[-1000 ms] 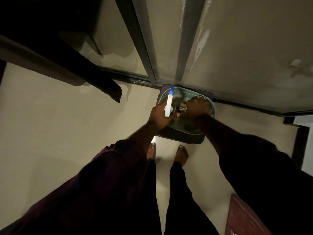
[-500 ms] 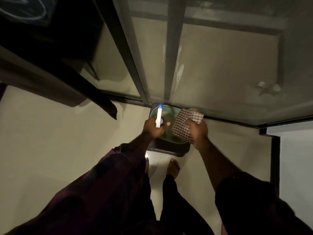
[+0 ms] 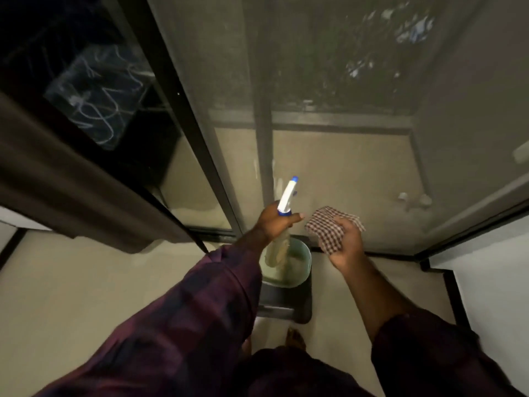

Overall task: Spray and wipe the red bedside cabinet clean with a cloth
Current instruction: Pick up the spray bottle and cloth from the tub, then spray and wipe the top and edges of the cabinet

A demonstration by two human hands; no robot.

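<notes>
A bare foot (image 3: 296, 339) stands by a dark stool (image 3: 286, 308) carrying a pale green basin (image 3: 300, 270). Above the basin, the left hand (image 3: 273, 223) has its fingers wrapped round the spray bottle (image 3: 287, 196), nozzle tilted away. Beside it, the right hand (image 3: 345, 245) clutches the checked cloth (image 3: 326, 224), fingers curled into it. Beyond is a glass door (image 3: 343, 167). The red bedside cabinet is nowhere in sight, so I reckon both spraying and wiping remain.
</notes>
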